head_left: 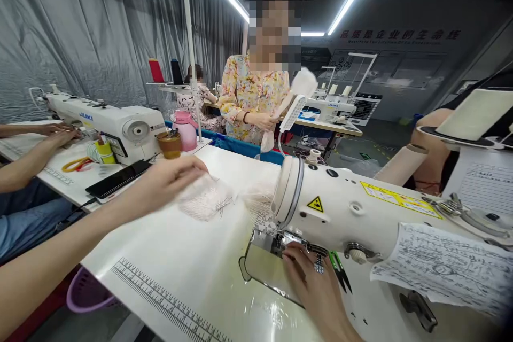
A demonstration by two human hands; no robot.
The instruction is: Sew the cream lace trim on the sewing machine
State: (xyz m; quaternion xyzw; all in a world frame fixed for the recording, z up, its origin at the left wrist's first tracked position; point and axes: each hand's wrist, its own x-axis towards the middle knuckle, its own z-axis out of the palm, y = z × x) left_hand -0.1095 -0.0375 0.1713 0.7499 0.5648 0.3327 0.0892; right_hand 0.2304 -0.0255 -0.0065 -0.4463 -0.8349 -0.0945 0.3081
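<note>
My left hand (168, 179) reaches out over the white sewing table (184, 256) and pinches a piece of white mesh fabric (206, 200), which looks blurred. My right hand (310, 278) rests by the needle area of the white sewing machine (360, 208), fingers curled near the presser foot (276, 243); what lies under them is hidden. A pair of green-handled snips (340, 270) lies next to that hand.
A handwritten paper note (449, 267) is stuck on the machine. A person in a floral top (250, 99) stands across the table holding white pieces. At left, another worker's arms (32, 152) are at a JUKI machine (108, 123), with a phone (118, 179), cups and a pink bottle (185, 131).
</note>
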